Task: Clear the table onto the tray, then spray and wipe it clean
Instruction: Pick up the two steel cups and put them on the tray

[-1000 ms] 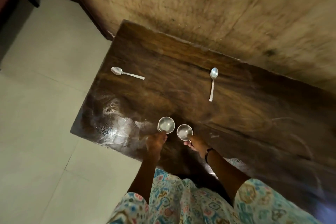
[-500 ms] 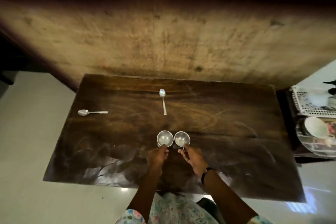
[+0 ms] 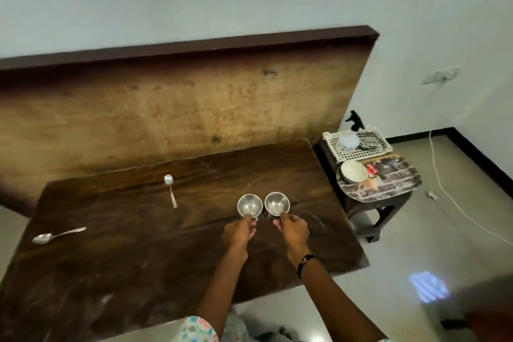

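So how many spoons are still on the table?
2. One spoon lies near the table's far edge, left of the cups. The other spoon lies near the left edge. No others show, though the tray's contents are too blurry to tell.

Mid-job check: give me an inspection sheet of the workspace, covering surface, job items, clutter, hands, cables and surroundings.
Surface: dark wooden table, smeared with pale streaks.
Job's things: two steel cups side by side; one spoon near the far edge, another spoon near the left edge; patterned tray on a side stool to the right, already holding a white bowl and other items.
Clutter: white plastic basket behind the tray.
Hands: left hand grips the left cup, right hand grips the right cup.
Cables: white cable runs from a wall socket across the floor.
Surroundings: wooden board leaning behind the table, white wall, tiled floor.
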Demonstrator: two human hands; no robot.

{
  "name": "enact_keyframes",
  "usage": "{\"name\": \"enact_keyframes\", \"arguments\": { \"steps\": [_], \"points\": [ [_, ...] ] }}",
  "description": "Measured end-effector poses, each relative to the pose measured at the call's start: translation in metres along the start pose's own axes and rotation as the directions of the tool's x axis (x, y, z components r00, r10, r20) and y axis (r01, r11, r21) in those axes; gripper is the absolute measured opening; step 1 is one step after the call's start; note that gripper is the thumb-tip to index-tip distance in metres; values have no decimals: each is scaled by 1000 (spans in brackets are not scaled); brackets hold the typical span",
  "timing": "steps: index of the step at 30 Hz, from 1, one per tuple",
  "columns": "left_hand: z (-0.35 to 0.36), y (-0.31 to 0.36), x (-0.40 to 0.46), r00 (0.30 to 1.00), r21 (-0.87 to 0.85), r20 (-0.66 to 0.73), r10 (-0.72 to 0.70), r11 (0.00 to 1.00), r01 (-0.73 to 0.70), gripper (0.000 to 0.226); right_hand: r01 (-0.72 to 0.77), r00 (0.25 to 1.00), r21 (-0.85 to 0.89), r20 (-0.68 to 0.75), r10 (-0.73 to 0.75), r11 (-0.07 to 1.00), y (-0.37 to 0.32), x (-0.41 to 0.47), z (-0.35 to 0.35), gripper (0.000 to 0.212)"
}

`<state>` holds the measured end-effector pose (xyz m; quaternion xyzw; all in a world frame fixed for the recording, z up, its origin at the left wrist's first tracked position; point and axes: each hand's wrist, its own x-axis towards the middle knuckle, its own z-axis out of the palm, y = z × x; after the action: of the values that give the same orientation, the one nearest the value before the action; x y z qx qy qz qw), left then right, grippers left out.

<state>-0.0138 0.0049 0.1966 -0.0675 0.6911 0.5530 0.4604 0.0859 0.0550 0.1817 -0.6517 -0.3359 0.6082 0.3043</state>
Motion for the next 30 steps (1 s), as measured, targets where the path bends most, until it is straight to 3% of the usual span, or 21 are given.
{"name": "enact_keyframes", "arguments": {
  "steps": [8,12,20,30],
  "points": [
    [93,-2,-29,986,117,168,9,993,-29,19,40,983,186,-182,-6,982,-34,24,-82,20],
    [138,-3,-25,978,170,211,-5,985,-31,20,67,964,258,-267,4,964,-53,54,-110,24],
    [237,-3,-23,929,277,366,-51,959,-57,21,22,952,67,-306,0,997,-80,108,-164,33],
    [337,-20,-3,905,411,392,-166,911,-11,13,12,902,154,-427,55,988,-121,164,-224,26]
  ]
}}
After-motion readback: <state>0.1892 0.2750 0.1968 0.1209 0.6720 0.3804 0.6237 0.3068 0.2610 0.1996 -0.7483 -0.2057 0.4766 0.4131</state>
